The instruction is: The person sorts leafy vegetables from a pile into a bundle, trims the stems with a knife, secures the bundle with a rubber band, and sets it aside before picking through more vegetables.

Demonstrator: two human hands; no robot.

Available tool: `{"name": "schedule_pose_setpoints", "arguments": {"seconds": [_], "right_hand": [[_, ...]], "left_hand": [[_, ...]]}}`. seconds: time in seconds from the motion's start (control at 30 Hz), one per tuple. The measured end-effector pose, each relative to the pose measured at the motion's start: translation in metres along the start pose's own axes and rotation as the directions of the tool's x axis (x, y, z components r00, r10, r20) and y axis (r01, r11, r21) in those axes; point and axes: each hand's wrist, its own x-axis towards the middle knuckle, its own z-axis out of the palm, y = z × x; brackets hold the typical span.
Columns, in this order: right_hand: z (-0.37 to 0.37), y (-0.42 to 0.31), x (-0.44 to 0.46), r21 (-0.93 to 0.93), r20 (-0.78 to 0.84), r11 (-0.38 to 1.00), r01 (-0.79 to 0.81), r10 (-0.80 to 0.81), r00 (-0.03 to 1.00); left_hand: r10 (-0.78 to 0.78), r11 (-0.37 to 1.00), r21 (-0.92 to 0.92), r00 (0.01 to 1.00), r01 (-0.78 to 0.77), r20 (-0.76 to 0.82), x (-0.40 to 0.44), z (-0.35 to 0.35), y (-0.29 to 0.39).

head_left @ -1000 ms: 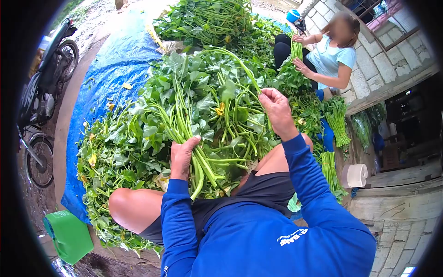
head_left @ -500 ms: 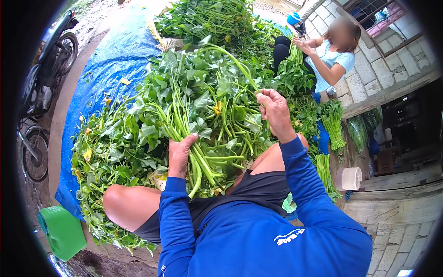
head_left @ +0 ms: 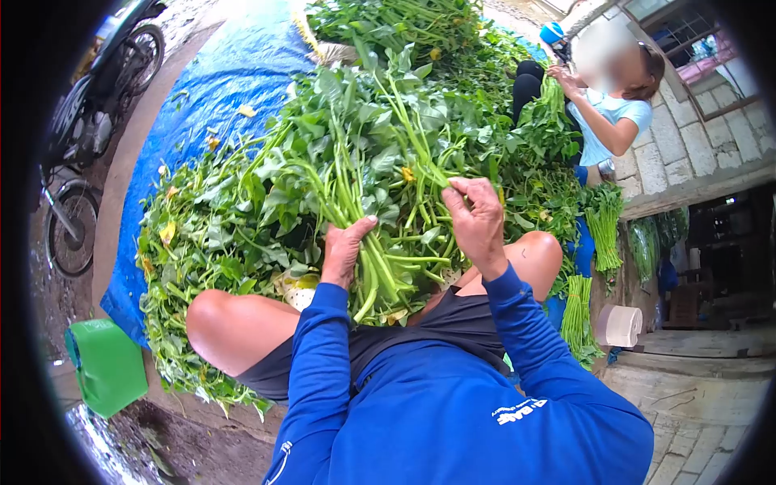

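Note:
My left hand [head_left: 346,250] is wrapped round a bunch of long leafy green stems [head_left: 377,267], thumb across the front. Their thick cut ends point down toward my lap, and the leaves spread upward over the heap. To its right, my right hand [head_left: 478,220] pinches a leafy stem [head_left: 416,141] near its lower end between thumb and fingers. That stem slants up and left, its top among the other leaves. A large heap of the same greens [head_left: 234,210] lies before my crossed legs.
A blue tarp [head_left: 218,89] lies under the heap. At the upper right another person [head_left: 614,121] holds greens. Tied bundles [head_left: 604,230] lie on the right. A motorcycle [head_left: 89,121] stands at the left, a green plastic container [head_left: 109,368] lower left, and a pale roll [head_left: 621,326] at right.
My right hand has come down slightly with its stem, which now stands straighter and closer to the bunch. My left hand still grips the bunch. The whole view has shifted a little.

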Motion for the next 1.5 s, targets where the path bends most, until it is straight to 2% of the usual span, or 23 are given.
{"name": "schedule_pose_setpoints", "arguments": {"seconds": [0.07, 0.1, 0.13, 0.17, 0.2, 0.27, 0.37, 0.53, 0.6, 0.63, 0.73, 0.83, 0.9, 0.97, 1.07, 1.1, 1.2, 1.23, 1.27, 1.33, 1.37, 1.43, 1.5], "right_hand": [[0.015, -0.003, -0.033, 0.201, 0.273, 0.929, -0.312, 0.253, 0.928], [0.022, -0.001, -0.049, 0.208, 0.430, 0.866, -0.455, 0.337, 0.837], [0.029, 0.003, -0.063, 0.189, 0.571, 0.790, -0.583, 0.394, 0.720], [0.037, 0.010, -0.077, 0.116, 0.614, 0.745, -0.657, 0.466, 0.637], [0.038, 0.010, -0.080, -0.029, 0.630, 0.761, -0.648, 0.517, 0.579], [0.050, 0.032, -0.093, -0.083, 0.708, 0.666, -0.742, 0.563, 0.426], [0.058, 0.034, -0.097, -0.071, 0.738, 0.586, -0.807, 0.576, 0.353], [0.059, 0.054, -0.098, 0.256, 0.707, 0.500, -0.827, 0.486, 0.513], [0.043, 0.041, -0.077, 0.437, 0.583, 0.510, -0.741, 0.466, 0.665], [0.026, 0.032, -0.058, 0.449, 0.583, 0.522, -0.725, 0.444, 0.681], [0.003, 0.039, -0.022, 0.494, 0.477, 0.590, -0.638, 0.429, 0.767], [-0.011, 0.033, -0.004, 0.280, 0.258, 0.892, -0.355, 0.287, 0.923], [-0.015, 0.025, 0.004, 0.126, 0.128, 0.983, -0.132, 0.116, 0.985], [-0.016, 0.017, 0.010, 0.013, 0.026, 0.998, 0.066, -0.066, 0.997], [-0.015, 0.001, 0.014, -0.267, -0.005, 0.951, 0.157, -0.164, 0.986], [-0.013, -0.005, 0.013, -0.366, 0.011, 0.912, 0.184, -0.193, 0.981], [0.004, -0.012, -0.003, -0.466, 0.126, 0.849, 0.248, -0.214, 0.969], [0.011, -0.014, -0.015, -0.458, 0.192, 0.850, 0.258, -0.189, 0.963], [0.019, -0.010, -0.027, -0.426, 0.256, 0.838, 0.340, -0.249, 0.934], [0.033, 0.004, -0.058, -0.251, 0.416, 0.955, 0.156, -0.039, 0.908], [0.035, 0.007, -0.062, -0.191, 0.474, 0.981, -0.015, 0.106, 0.874], [0.039, 0.014, -0.068, -0.107, 0.598, 0.923, -0.369, 0.356, 0.719], [0.036, 0.018, -0.056, -0.104, 0.675, 0.844, -0.527, 0.449, 0.585]], "left_hand": [[-0.159, 0.987, -0.001, 0.986, 0.159, 0.049, 0.001, -0.007, -0.006], [-0.196, 0.975, -0.084, 0.976, 0.205, 0.096, 0.003, -0.007, -0.012], [-0.213, 0.967, -0.128, 0.974, 0.221, 0.074, 0.002, -0.007, -0.018], [-0.271, 0.947, -0.151, 0.957, 0.285, 0.105, 0.002, -0.008, -0.024], [-0.323, 0.923, -0.172, 0.936, 0.344, 0.139, 0.003, -0.009, -0.028], [-0.359, 0.905, -0.175, 0.918, 0.387, 0.169, 0.003, -0.013, -0.042], [-0.388, 0.879, -0.218, 0.902, 0.424, 0.190, 0.006, -0.017, -0.058], [-0.305, 0.931, -0.191, 0.950, 0.311, 0.060, -0.002, -0.009, -0.053], [-0.303, 0.939, -0.161, 0.953, 0.303, 0.030, -0.001, -0.007, -0.050], [-0.270, 0.955, -0.129, 0.963, 0.268, 0.003, 0.000, -0.006, -0.050], [-0.291, 0.951, -0.099, 0.956, 0.292, 0.024, 0.000, -0.006, -0.046], [-0.285, 0.955, -0.087, 0.958, 0.285, 0.016, 0.000, -0.003, -0.043], [-0.281, 0.954, -0.104, 0.960, 0.281, 0.016, 0.000, -0.003, -0.041], [-0.279, 0.951, -0.137, 0.960, 0.279, 0.017, 0.000, -0.001, -0.041], [-0.269, 0.951, -0.149, 0.962, 0.271, 0.035, -0.002, -0.002, -0.039], [-0.283, 0.949, -0.136, 0.958, 0.286, 0.043, -0.003, -0.002, -0.036], [-0.305, 0.933, -0.175, 0.950, 0.313, 0.073, -0.003, -0.004, -0.036], [-0.296, 0.931, -0.202, 0.952, 0.305, 0.071, -0.003, -0.004, -0.038], [-0.349, 0.916, -0.184, 0.934, 0.357, 0.078, -0.002, -0.008, -0.041], [-0.340, 0.908, -0.225, 0.936, 0.353, 0.094, -0.004, -0.009, -0.042], [-0.337, 0.907, -0.233, 0.937, 0.349, 0.093, -0.005, -0.008, -0.041], [-0.331, 0.907, -0.243, 0.939, 0.344, 0.094, -0.008, -0.007, -0.037], [-0.333, 0.906, -0.243, 0.938, 0.346, 0.093, -0.008, -0.007, -0.036]]}}
